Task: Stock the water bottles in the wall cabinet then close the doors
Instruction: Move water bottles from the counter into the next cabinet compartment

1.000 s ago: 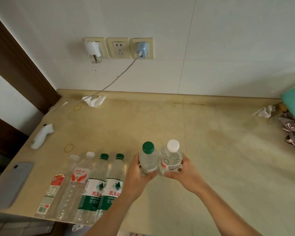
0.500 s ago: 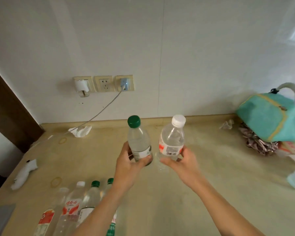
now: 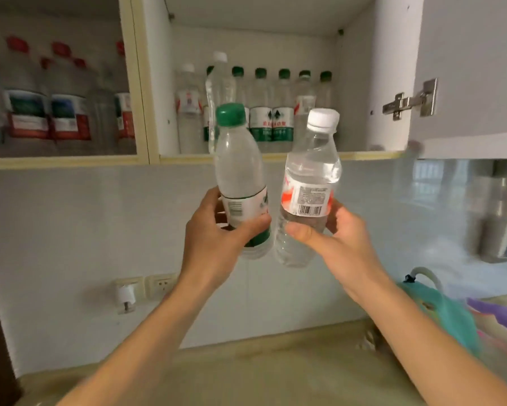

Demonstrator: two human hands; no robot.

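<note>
Left hand [image 3: 214, 238] in my view: grip wrapped round the lower body of the green-cap bottle [image 3: 240, 183], thumb across the label, fingers behind. Right hand [image 3: 334, 238]: grip round the lower part of the white-cap bottle [image 3: 310, 189], thumb on the front under the barcode. Both bottles upright, slightly tilted, side by side, bases near each other; I can't tell if they touch. Both raised in the air below and in front of the wall cabinet [image 3: 275, 156], not inside it.

Cabinet's right compartment is open. Far inside stands a row of stocked bottles [image 3: 271, 112], mostly green caps, two white-capped ones at the left end. The row fills the far left and middle; the near right part of the shelf by the right side wall shows bare board. The open door [image 3: 466, 68] stands at the right with a metal hinge [image 3: 410, 102]. Left compartment holds red-capped bottles [image 3: 44, 106], blurred.

Below the cabinet is the white tiled wall [image 3: 100, 215], with wall sockets [image 3: 143, 287] low on the left, one with a white plug. A teal bag [image 3: 439, 317] sits at the right on the table [image 3: 246, 376]; something purple just beside it. A steel unit at far right is blurred.
</note>
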